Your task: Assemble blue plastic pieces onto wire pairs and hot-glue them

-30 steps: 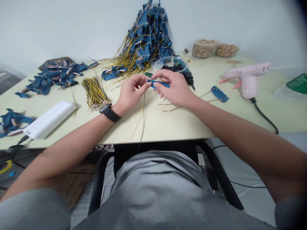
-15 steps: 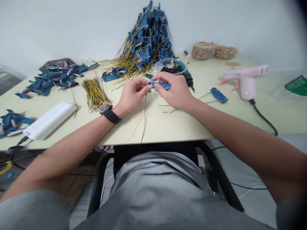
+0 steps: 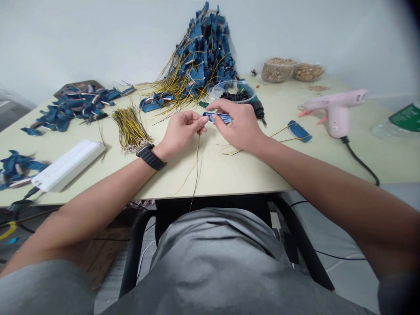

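Over the middle of the table, my right hand (image 3: 241, 124) is closed around a small blue plastic part (image 3: 224, 117). My left hand (image 3: 183, 131), with a black watch on its wrist, pinches thin black and yellow wires (image 3: 197, 159) at the part's left end. Those wires hang down past the table's front edge. My fingers hide where the wires meet the part. Beside my right forearm lies another blue part (image 3: 299, 131) with thin wires. Left of my left hand lies a bundle of yellow and black wires (image 3: 129, 129).
A tall heap of blue parts (image 3: 206, 52) with wires stands against the wall. More blue parts (image 3: 72, 105) lie at left behind a white box (image 3: 68, 165). At right are a pink glue gun (image 3: 339, 109) and two bags of small pieces (image 3: 278, 70). A round clear container (image 3: 241, 94) holds black bits.
My left hand has shifted very slightly, with its fingers curled lower by the wires. The blue part stays in my right hand in nearly the same place.
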Motion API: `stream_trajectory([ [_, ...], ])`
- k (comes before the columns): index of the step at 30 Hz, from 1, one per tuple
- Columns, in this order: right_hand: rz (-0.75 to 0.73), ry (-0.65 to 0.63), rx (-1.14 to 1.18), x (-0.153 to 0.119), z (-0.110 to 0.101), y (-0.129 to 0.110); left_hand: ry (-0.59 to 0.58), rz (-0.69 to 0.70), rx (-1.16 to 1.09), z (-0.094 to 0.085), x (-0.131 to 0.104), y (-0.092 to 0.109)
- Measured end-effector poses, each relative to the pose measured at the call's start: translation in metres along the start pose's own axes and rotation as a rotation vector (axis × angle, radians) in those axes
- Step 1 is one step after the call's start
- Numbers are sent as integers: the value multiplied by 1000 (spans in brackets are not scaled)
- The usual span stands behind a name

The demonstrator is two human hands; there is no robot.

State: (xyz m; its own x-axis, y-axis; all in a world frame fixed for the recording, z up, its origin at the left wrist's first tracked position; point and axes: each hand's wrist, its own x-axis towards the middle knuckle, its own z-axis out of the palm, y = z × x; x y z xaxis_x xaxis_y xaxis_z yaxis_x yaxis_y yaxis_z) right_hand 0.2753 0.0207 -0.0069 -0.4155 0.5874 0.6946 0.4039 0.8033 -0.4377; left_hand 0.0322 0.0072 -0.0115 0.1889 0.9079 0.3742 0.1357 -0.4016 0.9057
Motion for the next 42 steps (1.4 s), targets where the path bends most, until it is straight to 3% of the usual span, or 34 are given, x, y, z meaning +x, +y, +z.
stream_trajectory([
  [17, -44, -28, -102, -1, 4, 1, 19, -96, -126, 15, -9, 13],
  [27, -94, -27, -131, -2, 8, 6, -31, -193, -236, 13, -12, 17],
  [42, -80, -17, -137, -1, 7, 1, -21, -145, -203, 14, -11, 12],
])
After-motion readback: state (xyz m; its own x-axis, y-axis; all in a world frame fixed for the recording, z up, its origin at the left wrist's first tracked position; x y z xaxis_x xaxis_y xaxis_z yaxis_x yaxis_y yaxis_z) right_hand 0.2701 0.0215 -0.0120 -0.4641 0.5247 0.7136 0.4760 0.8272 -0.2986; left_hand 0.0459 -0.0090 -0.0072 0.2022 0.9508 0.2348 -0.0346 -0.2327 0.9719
